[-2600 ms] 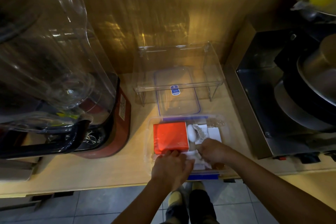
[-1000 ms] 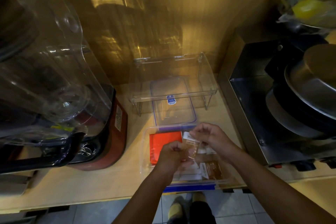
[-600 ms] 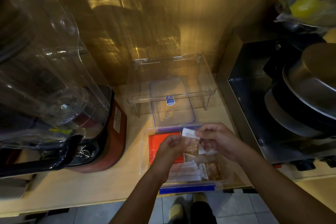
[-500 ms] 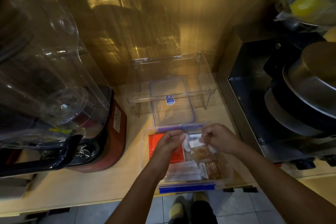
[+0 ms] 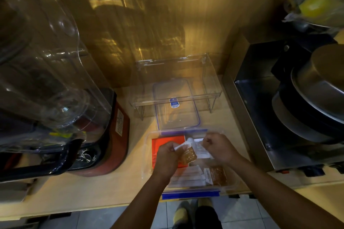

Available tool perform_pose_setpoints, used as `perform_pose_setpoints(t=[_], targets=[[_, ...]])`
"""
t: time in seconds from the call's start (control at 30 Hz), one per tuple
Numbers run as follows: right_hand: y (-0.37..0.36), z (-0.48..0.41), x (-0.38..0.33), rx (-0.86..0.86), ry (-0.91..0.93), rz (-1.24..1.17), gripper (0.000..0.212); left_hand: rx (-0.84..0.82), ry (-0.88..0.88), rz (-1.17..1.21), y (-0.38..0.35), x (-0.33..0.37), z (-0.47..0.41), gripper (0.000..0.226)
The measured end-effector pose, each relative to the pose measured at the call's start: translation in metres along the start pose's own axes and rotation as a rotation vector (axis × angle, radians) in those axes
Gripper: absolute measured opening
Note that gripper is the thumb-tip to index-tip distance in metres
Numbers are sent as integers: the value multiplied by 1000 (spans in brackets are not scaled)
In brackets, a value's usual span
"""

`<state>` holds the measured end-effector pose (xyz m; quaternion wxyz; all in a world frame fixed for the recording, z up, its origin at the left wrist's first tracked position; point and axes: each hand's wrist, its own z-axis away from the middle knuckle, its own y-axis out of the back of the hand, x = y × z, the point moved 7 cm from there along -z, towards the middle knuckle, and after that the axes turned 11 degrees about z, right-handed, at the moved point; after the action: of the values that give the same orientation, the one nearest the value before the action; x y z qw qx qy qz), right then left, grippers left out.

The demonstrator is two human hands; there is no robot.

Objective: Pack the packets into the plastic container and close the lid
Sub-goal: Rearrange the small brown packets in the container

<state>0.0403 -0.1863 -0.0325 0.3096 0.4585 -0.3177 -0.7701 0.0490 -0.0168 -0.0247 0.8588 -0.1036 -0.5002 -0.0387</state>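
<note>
Head view: left hand (image 5: 167, 156) pinched brown packet (image 5: 189, 155) tilted over plastic container (image 5: 147, 156) on counter (image 5: 93, 189); right hand (image 5: 216, 147) fisted just beside, contents unclear; lid (image 5: 176, 106) lay beyond both hands.

The clear plastic container (image 5: 230, 182) sits open, holding an orange packet (image 5: 163, 140) and brown packets (image 5: 218, 174); its lid (image 5: 176, 115) lies flat behind.

A big clear blender jug (image 5: 42, 72) fills nine to ten o'clock, set on a red base (image 5: 111, 143). A clear acrylic shelf riser (image 5: 176, 82) stands at twelve on the wooden counter (image 5: 78, 191). Stacked steel pans (image 5: 314, 96) sit at three o'clock.
</note>
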Motion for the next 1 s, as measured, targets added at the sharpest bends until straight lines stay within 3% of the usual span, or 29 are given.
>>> perform_pose_setpoints(t=[0.1,0.4,0.7,0.83,1.0], targets=[[-11,-7,8,-2,-98,278,21,66,-4,-48,10,-3,-4,20],[-28,-26,13,-15,-265,326,27,69,20,12,13,-7,-5,17],[-32,-18,5,15,-51,662,56,89,67,48,16,-13,-11,21],[-29,-20,0,-36,-62,762,43,80,82,50,17,-15,-14,18],[-26,-26,3,-13,-191,507,25,75,102,66,16,-15,-18,22]])
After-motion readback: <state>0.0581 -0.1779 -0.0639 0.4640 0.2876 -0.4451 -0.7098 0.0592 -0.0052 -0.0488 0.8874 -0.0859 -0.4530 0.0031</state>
